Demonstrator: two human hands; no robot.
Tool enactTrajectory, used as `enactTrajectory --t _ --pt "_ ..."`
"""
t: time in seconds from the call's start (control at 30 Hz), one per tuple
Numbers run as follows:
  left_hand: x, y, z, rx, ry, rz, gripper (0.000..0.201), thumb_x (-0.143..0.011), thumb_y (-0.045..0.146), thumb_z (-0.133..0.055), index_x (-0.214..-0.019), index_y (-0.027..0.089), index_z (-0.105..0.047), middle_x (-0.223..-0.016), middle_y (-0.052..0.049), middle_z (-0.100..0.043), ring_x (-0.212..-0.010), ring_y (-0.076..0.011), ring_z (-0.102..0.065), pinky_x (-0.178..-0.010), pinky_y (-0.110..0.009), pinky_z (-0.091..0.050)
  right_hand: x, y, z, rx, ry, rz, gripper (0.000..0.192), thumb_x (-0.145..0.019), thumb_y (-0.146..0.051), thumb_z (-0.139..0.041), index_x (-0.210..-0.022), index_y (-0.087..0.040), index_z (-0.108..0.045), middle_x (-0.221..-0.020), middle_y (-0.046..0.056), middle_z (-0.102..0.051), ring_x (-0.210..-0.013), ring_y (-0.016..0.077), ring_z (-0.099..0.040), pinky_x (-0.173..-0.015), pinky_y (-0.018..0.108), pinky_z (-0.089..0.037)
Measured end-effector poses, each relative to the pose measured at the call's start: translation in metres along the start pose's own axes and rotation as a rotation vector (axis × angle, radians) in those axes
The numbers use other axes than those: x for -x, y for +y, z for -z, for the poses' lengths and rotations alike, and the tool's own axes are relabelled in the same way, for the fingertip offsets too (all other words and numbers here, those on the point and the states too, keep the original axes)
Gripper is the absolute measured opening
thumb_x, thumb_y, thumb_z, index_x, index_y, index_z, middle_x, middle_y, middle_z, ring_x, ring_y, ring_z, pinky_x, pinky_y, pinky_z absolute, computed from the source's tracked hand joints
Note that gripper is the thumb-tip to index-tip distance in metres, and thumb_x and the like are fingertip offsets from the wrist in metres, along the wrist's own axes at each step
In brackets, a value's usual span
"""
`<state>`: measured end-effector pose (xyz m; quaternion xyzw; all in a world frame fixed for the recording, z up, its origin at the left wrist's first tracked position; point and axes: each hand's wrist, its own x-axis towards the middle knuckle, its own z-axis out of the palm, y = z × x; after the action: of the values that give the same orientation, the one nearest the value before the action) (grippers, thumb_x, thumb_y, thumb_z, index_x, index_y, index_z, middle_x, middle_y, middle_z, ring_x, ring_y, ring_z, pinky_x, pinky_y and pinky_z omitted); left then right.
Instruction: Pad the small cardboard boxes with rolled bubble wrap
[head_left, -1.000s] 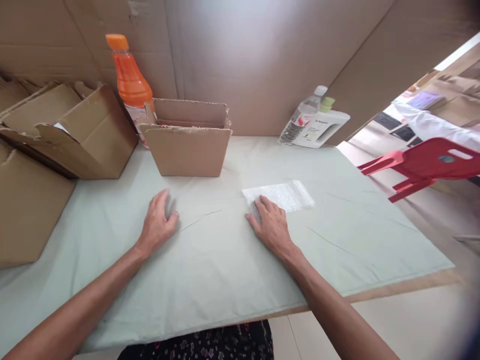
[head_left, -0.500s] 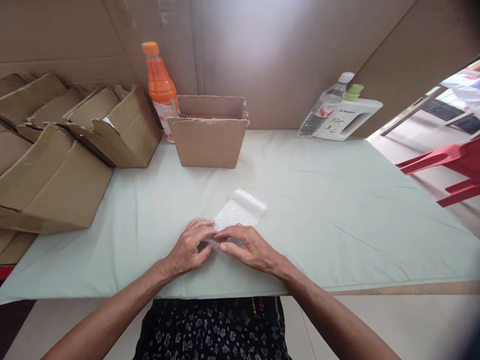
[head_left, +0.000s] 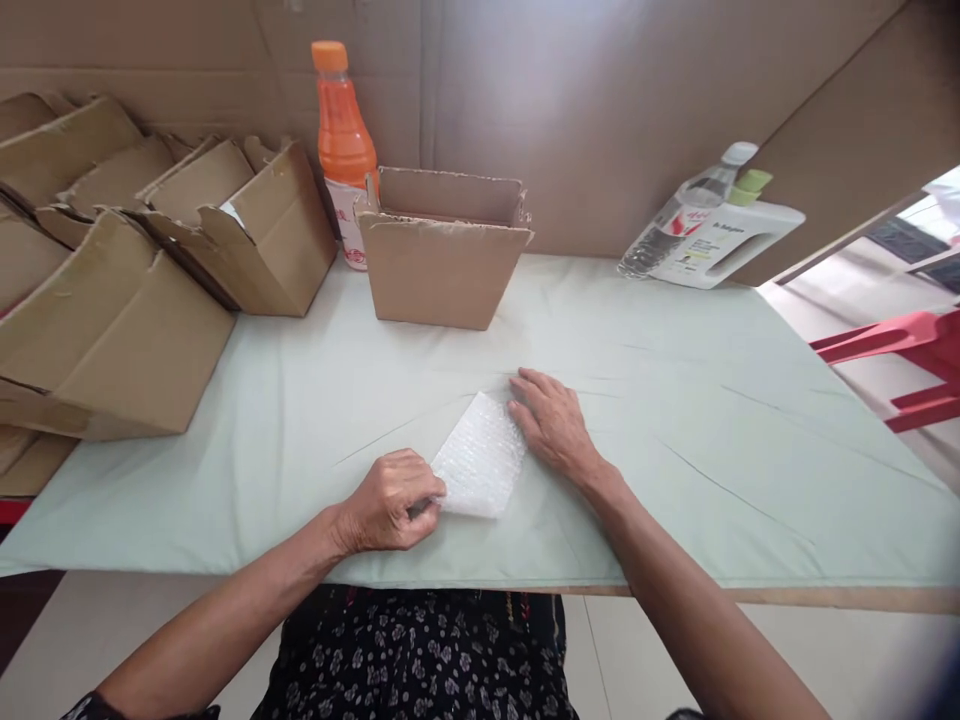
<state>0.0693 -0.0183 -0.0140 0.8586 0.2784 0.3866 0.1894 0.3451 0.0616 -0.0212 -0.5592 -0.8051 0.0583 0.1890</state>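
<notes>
Right at the near middle of the surface lies a small rectangular piece of clear bubble wrap (head_left: 480, 456), whitish and dimpled all over, turned at a slant so one corner points toward the person and the far end rises slightly into a soft fold. It rests flat on the pale green cloth (head_left: 675, 400) that covers the surface, close to the front edge. The left hand (head_left: 390, 500) is curled at the wrap's near left corner, its fingers pressed together and pinching that corner against the thumb. The right hand (head_left: 553, 420) lies palm down at the wrap's far right edge, fingers straight and loosely together, their tips touching the wrap and the cloth beside it. Farther back, an open brown cardboard box (head_left: 442, 265) stands upright near the rear wall of cardboard sheets (head_left: 600, 100). Just behind the box's left corner stands a tall plastic bottle of orange liquid with an orange cap (head_left: 343, 140). To the left, several brown cardboard boxes lean on their sides in a row (head_left: 150, 260). At the back right, a clear plastic bottle (head_left: 686, 215) and a white plastic jug with a green cap (head_left: 739, 235) lie tilted against the wall. A red plastic chair (head_left: 907, 355) shows at the right edge, off the surface.
</notes>
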Motion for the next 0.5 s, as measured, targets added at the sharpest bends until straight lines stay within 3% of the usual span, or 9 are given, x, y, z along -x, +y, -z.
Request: enactTrajectory --t 0.17,0.27,0.4,0.5 --pt "-0.003 0.002 -0.001 0.015 -0.045 -0.025 0.015 -0.083 0.013 -0.051 -0.083 0.019 -0.065 -0.063 -0.001 -0.063 -0.059 -0.0156 -0.057 -0.064 -0.033 -0.049 0.009 -0.008 -0.003 -0.008 -0.022 0.053 0.022 -0.094 -0.033 -0.054 -0.102 -0.02 -0.07 -0.134 0.013 -0.067 -0.122 0.0326 -0.06 -0.097 0.05 -0.047" --pt "-0.005 0.003 -0.001 -0.006 -0.021 -0.067 0.018 -0.081 0.01 -0.05 -0.086 0.019 -0.065 -0.071 -0.003 -0.068 -0.068 -0.0172 -0.062 -0.068 -0.034 -0.051 -0.011 -0.021 -0.01 -0.001 0.036 0.117 0.015 -0.094 -0.025 -0.053 -0.093 -0.021 -0.068 -0.131 0.012 -0.069 -0.123 0.0313 -0.059 -0.097 0.048 -0.046" --pt "-0.005 -0.001 0.006 -0.08 0.044 -0.087 0.019 -0.08 0.011 -0.054 -0.093 0.019 -0.065 -0.08 -0.005 -0.07 -0.087 -0.0221 -0.067 -0.079 -0.038 -0.054 -0.058 -0.039 -0.018 0.026 0.119 0.142 0.021 -0.094 -0.023 -0.053 -0.109 -0.018 -0.068 -0.136 0.015 -0.066 -0.128 0.0323 -0.056 -0.102 0.049 -0.043" --pt "-0.003 -0.005 0.013 -0.096 -0.004 -0.041 0.028 -0.084 0.031 -0.061 -0.108 0.017 -0.066 -0.108 -0.013 -0.072 -0.113 -0.0302 -0.065 -0.098 -0.05 -0.051 -0.067 -0.048 -0.019 0.03 0.113 0.164 0.044 -0.097 -0.03 -0.051 -0.139 -0.015 -0.056 -0.15 0.018 -0.054 -0.136 0.0344 -0.051 -0.104 0.051 -0.043"
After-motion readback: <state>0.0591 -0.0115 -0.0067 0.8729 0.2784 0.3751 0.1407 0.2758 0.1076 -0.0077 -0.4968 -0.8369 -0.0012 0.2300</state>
